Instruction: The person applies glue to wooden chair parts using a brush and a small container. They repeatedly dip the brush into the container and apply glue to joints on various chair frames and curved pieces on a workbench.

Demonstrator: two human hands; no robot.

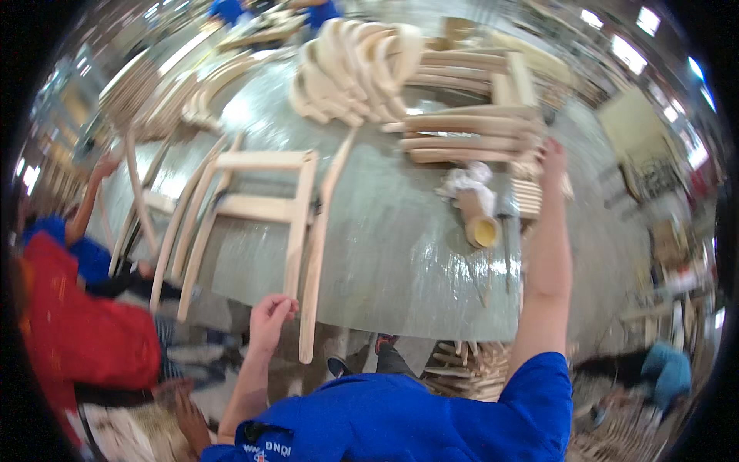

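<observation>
A pale wooden chair frame (263, 160), with two crossbars between its legs, lies on the table left of centre. A long, slightly bent wooden piece (314, 266) rests along its right side. At the lower end of the frame's right leg is my left hand (271, 319), fingers curled closed; what they hold, if anything, is hidden. My right arm stretches forward along the table's right side. My right hand (551, 160) is at the right end of a stack of curved wooden rails (469, 138), above a pile of short wooden blocks (526, 197). Its fingers are too blurred to read.
A cardboard tube (476, 215) with a yellow inside lies beside crumpled white wrapping (468, 179). Curved wooden parts (358, 69) are heaped at the table's far side. A person in red (100, 331) and another in blue are close on the left. Wood pieces (469, 369) lie below the table.
</observation>
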